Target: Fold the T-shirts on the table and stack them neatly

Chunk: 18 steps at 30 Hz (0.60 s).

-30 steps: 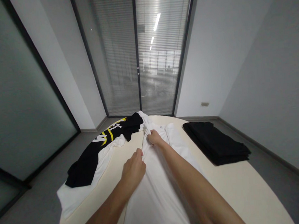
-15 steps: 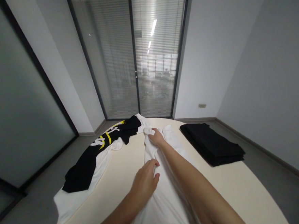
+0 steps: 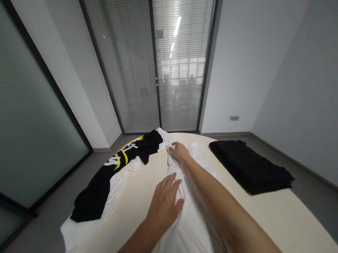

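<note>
A long white cloth garment (image 3: 190, 225), wrinkled along its length, runs from the near edge of the table to its far side. At its left border my left hand (image 3: 166, 198) rests with fingers spread, the fingertips touching the fabric. Farther off, my right hand (image 3: 181, 152) reaches over the cloth's far end, fingers extended and somewhat apart on the fabric. My right forearm covers part of the garment's right side. Its exact kind cannot be made out.
Black and white shirts (image 3: 103, 185) with yellow and white print lie along the table's left edge. A folded black cloth stack (image 3: 250, 167) sits at the right. The cream table (image 3: 144, 190) has a rounded edge; a glass door with blinds (image 3: 181, 95) stands beyond.
My right hand has let go of the bunched far end, which now lies flatter. My left hand's fingers have spread out on the cloth. The view has shifted slightly.
</note>
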Tool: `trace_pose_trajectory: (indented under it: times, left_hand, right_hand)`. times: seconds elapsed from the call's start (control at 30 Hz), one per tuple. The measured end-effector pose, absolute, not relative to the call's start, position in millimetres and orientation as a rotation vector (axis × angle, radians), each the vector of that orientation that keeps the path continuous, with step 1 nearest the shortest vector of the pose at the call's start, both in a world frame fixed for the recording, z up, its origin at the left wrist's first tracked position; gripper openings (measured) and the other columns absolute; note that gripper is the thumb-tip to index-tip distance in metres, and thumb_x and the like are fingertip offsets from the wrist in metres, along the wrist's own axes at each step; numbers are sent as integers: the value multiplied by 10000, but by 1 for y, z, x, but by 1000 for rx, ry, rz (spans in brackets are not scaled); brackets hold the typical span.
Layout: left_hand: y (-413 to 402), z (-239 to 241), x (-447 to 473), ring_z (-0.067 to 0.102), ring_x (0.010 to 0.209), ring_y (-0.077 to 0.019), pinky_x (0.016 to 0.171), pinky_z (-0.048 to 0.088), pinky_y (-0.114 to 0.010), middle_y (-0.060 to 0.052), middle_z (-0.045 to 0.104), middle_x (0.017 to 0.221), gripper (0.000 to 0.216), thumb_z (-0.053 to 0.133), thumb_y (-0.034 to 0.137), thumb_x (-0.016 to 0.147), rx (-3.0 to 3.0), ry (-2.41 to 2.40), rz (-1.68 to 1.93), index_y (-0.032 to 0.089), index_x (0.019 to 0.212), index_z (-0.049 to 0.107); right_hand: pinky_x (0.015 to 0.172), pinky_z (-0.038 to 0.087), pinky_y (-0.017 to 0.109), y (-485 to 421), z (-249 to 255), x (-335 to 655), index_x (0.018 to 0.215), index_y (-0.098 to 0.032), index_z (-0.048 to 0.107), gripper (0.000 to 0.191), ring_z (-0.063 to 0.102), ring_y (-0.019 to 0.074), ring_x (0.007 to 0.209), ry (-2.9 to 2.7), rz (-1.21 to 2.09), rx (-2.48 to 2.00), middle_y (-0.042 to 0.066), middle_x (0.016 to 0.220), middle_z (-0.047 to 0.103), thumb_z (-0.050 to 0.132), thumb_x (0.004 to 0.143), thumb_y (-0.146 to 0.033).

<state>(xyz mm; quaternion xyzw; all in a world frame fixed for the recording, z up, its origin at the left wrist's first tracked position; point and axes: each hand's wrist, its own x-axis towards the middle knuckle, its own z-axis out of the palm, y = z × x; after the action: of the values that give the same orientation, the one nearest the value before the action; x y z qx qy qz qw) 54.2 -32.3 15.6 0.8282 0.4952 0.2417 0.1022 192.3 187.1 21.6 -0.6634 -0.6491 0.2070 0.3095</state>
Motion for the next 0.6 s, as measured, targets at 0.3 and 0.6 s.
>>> trace_pose_trajectory:
  times: [0.3,0.6]
  left_hand:
    - [-33,2,52,283,1505,-289,1227,240,-508,-119,325,1618,607,441,328,946,2434,1487,505,174,1531,388]
    - [-36,5,54,250,1514,-315,1236,200,-519,-125,285,1634,663,472,376,932,2415,1516,481,167,1549,352]
  right_hand:
    - [851,498,302,229,14,197,1182,-120,634,319,672,212,1004,-1476,577,-1799,139,1105,711,439,1012,-307]
    - [704,526,263,234,8,193,1203,-122,618,334,653,135,674,-1586,741,-1610,54,885,722,623,900,-263]
